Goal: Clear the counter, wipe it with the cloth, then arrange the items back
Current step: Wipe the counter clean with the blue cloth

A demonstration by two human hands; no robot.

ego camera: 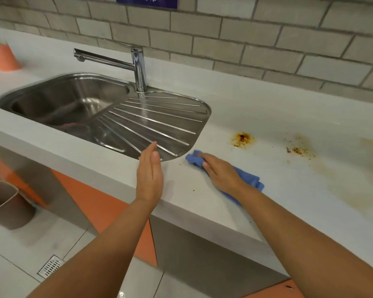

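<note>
A blue cloth (249,179) lies bunched on the white counter (289,117), just right of the sink's drainer. My right hand (221,172) presses flat on top of it, fingers pointing left. My left hand (150,171) is held edge-on with straight fingers, holding nothing, over the counter's front edge by the drainer's corner. A brown, speckled stain (242,139) marks the counter beyond the cloth. A second patch of crumbs and smear (299,150) lies farther right.
A steel sink with ribbed drainer (151,125) and chrome tap (138,65) fills the left. An orange container (3,57) stands blurred at the far left. A beige bin (7,204) and a floor drain (51,266) are below.
</note>
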